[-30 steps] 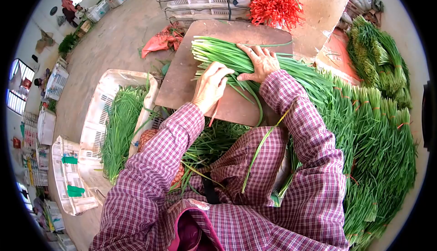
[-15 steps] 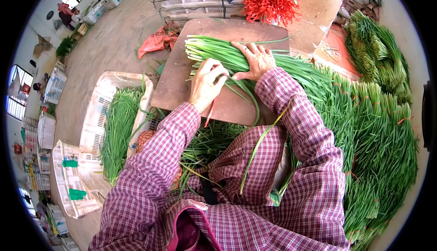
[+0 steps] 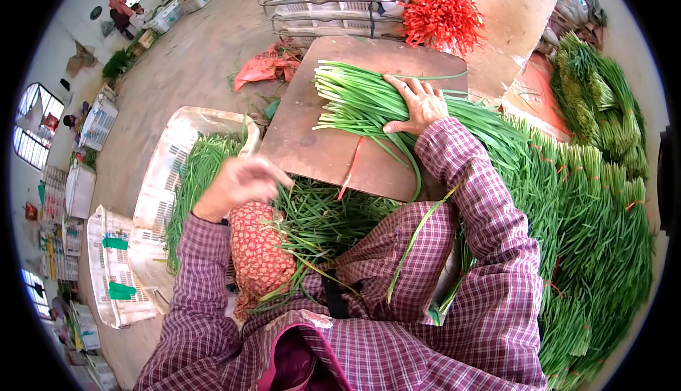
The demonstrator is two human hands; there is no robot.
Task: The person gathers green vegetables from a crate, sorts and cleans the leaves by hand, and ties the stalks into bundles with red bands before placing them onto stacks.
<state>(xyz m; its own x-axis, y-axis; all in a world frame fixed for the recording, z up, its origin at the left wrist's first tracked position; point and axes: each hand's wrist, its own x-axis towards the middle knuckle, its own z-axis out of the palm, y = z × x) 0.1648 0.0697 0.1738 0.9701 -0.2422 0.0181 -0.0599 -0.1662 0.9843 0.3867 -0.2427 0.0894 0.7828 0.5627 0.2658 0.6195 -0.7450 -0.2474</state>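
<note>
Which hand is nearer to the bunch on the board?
Right. The right hand is spread on the bunch; the left hand is off it, out past the near left corner of the board.

From here I'm seeing two hands, one left (image 3: pixel 245 184) and one right (image 3: pixel 418 106), working mid-frame; one board (image 3: pixel 305 132) is sitting at upper centre, one loose green bunch (image 3: pixel 362 93) and one red strip (image 3: pixel 351 169) lying on it; one red tuft (image 3: pixel 443 19) is showing up top; two green patches (image 3: pixel 121 290) are sticking to one small crate (image 3: pixel 106 267) at lower left; three windows (image 3: pixel 35 132) are lining the left side.
</note>
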